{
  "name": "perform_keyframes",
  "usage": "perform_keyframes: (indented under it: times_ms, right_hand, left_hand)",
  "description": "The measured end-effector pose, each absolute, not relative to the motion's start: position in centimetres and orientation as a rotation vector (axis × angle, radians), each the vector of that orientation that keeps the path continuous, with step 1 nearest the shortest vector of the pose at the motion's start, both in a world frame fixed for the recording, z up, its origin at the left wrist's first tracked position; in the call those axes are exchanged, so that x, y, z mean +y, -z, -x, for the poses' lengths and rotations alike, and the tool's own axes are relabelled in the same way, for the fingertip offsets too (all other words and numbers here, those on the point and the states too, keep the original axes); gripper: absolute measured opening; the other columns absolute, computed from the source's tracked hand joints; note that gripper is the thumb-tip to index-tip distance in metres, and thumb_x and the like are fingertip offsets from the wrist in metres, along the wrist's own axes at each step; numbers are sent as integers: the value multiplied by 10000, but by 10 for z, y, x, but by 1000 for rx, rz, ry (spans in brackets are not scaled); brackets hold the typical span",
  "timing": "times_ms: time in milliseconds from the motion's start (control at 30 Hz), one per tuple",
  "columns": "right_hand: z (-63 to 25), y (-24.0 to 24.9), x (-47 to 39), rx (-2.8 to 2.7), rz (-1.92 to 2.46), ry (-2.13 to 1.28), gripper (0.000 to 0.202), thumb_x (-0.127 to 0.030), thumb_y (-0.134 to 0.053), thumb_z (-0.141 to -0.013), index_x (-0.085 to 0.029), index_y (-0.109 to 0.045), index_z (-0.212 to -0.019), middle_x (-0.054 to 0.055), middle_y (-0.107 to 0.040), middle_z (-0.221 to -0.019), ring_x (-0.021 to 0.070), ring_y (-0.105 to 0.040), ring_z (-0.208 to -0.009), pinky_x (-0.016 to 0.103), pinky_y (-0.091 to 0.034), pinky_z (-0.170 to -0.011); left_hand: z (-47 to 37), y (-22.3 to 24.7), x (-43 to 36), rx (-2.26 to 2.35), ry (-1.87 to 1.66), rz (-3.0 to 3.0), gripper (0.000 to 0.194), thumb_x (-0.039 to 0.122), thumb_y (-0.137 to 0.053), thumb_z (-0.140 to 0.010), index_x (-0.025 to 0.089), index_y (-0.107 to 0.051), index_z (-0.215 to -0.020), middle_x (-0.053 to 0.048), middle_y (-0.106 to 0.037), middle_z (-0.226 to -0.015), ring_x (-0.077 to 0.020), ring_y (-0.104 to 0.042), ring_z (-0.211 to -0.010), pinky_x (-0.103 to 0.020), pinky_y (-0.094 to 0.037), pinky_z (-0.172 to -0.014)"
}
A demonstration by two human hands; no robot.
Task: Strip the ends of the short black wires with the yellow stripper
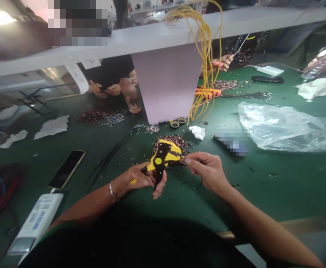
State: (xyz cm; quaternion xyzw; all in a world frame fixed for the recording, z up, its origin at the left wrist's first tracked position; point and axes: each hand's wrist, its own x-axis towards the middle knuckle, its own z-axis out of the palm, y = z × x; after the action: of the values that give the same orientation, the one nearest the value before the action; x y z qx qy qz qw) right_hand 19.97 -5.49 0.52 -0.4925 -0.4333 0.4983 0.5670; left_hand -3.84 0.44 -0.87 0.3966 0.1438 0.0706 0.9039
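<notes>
My left hand [147,178] is wrapped round the handles of a yellow and black wire stripper [160,158], whose jaws point to the right. My right hand [207,169] pinches a thin dark wire [201,183] close to those jaws; the wire's tip is too small to make out. Beneath the tool lies a heap of short copper-coloured wire offcuts [176,140]. Left of my left hand, a bundle of long black wires [108,160] stretches over the green table [277,193].
A phone [67,169] and a white power strip [37,219] lie at left. Yellow cables [204,56] hang from the shelf [140,35]. A clear plastic bag [285,128] and crumpled tissue [198,132] lie at right. Across the table, co-workers' hands [109,90] hold tools near a bottle [132,97].
</notes>
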Motion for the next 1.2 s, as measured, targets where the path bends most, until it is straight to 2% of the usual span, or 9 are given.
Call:
perform_keyframes:
  times_ms: [133,400,1200]
  right_hand:
    - [-200,-4,-55,-1007,1150,-1189,93,-274,-764,-705,-182,-774,-706,-32,-536,-428,82,-427,-405,234,-296,-409]
    - [-199,0,-54,-1017,1138,-1187,111,-287,-769,-715,-176,-771,-712,-30,-545,-436,83,-432,-403,230,-304,-402]
    - [-199,-1,-54,-996,1159,-1205,139,-304,-755,-725,-165,-761,-718,-38,-527,-421,75,-401,-391,230,-276,-401]
  left_hand:
    - [38,6,1,332,-176,-837,393,268,-753,-577,123,-677,-935,-79,-616,-714,-197,-581,-594,-371,-503,-578]
    - [35,5,0,280,-211,-819,283,222,-745,-634,84,-663,-867,-68,-620,-677,-165,-568,-539,-331,-498,-537]
    - [38,7,-2,306,-257,-817,235,198,-750,-681,91,-672,-875,-41,-610,-642,-135,-558,-495,-286,-497,-481]
